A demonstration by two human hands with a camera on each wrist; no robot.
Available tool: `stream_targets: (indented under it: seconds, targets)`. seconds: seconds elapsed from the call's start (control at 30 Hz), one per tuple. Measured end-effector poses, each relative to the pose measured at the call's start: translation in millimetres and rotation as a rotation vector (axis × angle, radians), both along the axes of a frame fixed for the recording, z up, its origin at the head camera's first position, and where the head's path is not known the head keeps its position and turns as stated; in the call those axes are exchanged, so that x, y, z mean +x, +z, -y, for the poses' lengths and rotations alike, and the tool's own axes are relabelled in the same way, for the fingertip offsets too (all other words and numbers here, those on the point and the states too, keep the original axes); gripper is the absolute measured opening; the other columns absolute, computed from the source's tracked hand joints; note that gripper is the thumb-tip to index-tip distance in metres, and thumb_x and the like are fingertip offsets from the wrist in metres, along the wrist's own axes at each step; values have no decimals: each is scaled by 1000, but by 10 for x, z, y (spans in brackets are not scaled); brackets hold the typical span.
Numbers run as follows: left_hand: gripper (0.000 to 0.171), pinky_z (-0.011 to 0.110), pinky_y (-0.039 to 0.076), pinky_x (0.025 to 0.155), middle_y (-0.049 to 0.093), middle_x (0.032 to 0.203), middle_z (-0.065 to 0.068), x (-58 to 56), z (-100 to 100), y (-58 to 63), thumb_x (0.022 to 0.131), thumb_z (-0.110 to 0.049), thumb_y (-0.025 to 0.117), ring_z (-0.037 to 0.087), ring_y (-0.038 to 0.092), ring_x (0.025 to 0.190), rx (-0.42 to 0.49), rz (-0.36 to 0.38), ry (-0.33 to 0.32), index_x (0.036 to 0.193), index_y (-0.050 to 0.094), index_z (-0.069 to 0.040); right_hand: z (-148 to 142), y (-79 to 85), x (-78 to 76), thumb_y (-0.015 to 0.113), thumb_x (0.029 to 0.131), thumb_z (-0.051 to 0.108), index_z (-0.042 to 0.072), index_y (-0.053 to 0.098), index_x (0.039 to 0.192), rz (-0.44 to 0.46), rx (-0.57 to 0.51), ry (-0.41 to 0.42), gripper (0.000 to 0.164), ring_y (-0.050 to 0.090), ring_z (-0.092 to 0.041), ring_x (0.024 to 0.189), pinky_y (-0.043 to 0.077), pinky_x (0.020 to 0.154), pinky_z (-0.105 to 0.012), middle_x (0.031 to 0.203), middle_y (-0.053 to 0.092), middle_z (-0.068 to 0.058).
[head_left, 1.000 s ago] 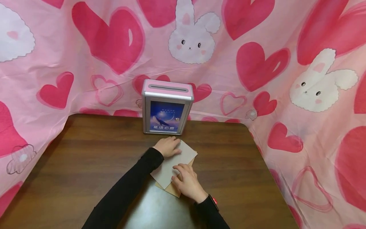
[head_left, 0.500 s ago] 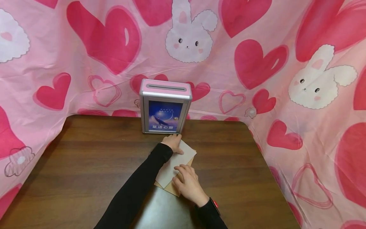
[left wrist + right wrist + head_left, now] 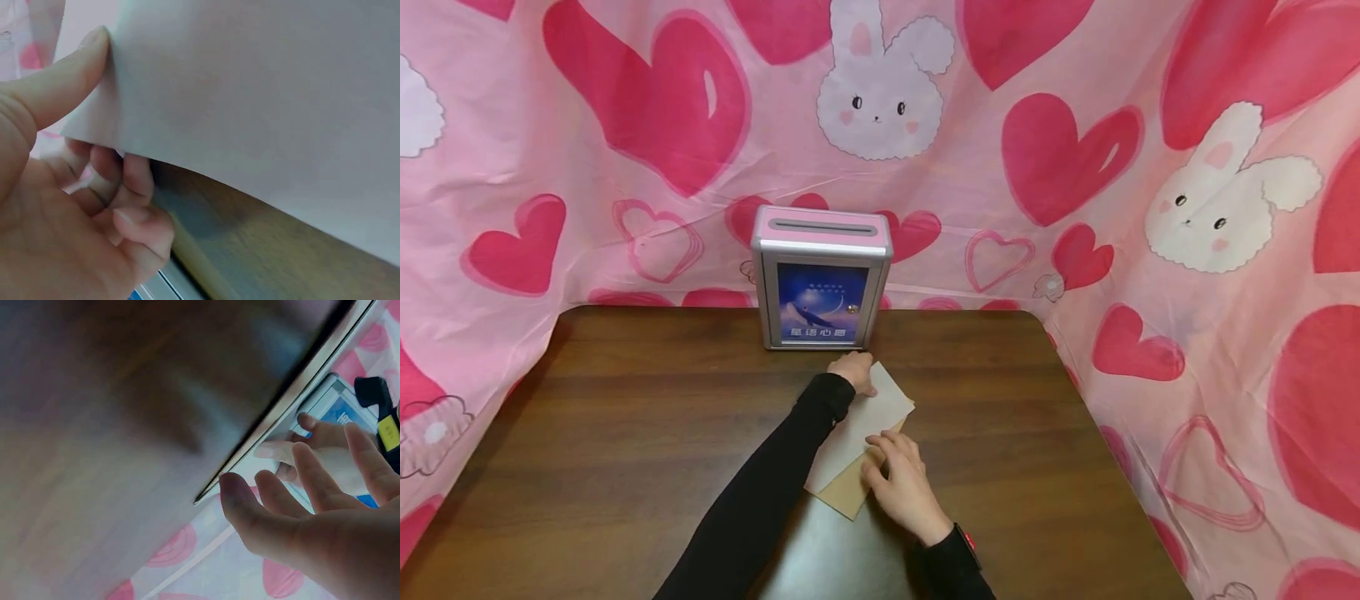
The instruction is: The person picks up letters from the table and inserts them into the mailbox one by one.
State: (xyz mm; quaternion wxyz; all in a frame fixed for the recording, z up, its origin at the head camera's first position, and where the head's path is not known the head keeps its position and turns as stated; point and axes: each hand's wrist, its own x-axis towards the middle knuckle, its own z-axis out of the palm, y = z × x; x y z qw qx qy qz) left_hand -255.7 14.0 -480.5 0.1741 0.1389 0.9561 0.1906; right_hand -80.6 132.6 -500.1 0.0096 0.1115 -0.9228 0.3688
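A white sheet of paper (image 3: 886,398) lies askew over a brown kraft-paper piece (image 3: 847,495) on the table. At the sheet's far end, my left hand (image 3: 853,372) pinches its edge. The left wrist view shows the thumb on the face of the paper (image 3: 244,94) and the curled fingers behind its edge. My right hand (image 3: 901,483) is at the right side of the brown piece, its fingers loosely bent. In the right wrist view, that hand's thumb (image 3: 237,494) is close to the papers' edge; contact is unclear. The left forearm hides part of the sheet.
Just beyond the left hand stands a silver-framed box (image 3: 823,300) with a pink top, a slot and a blue picture door. A pink curtain with hearts and rabbits (image 3: 880,108) hangs behind the brown wooden table (image 3: 647,400).
My left hand has slid to the far end of the white sheet and now grips its edge. The sheet has shifted slightly, baring more of the brown piece; the right hand has barely moved.
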Motion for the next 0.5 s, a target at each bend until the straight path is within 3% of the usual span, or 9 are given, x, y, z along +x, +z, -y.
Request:
stream_targets:
  seconds: [0.13, 0.23, 0.33, 0.5]
  targets:
    - [56, 47, 45, 99, 59, 130, 17, 50, 89, 18, 83, -23, 73, 31, 53, 116, 128, 2, -26, 131, 55, -3, -38, 20, -12, 62, 89, 15, 3, 62, 120, -24, -62, -64, 33, 41, -37, 122, 38, 97, -62, 131, 52, -23]
    - [40, 43, 51, 86, 67, 111, 15, 97, 156, 35, 84, -21, 70, 27, 60, 95, 266, 9, -22, 118, 62, -2, -69, 56, -26, 63, 89, 14, 3, 61, 122, -33, -110, -117, 35, 44, -36, 121, 39, 97, -61, 132, 52, -22]
    - [21, 37, 50, 70, 66, 86, 9, 140, 238, 51, 87, -21, 67, 20, 56, 72, 379, -11, -33, 98, 66, -3, -97, 91, -38, 62, 89, 14, 2, 54, 130, 3, -156, -153, 43, 43, -38, 124, 38, 99, -62, 135, 49, -23]
    - [18, 30, 46, 58, 61, 71, 4, 233, 385, 146, 93, -22, 61, 14, 53, 60, 550, 13, 4, 89, 67, -6, -120, 112, -54, 62, 91, 14, -2, 36, 142, 89, -270, -193, 60, 52, -36, 117, 46, 94, -58, 133, 50, -26]
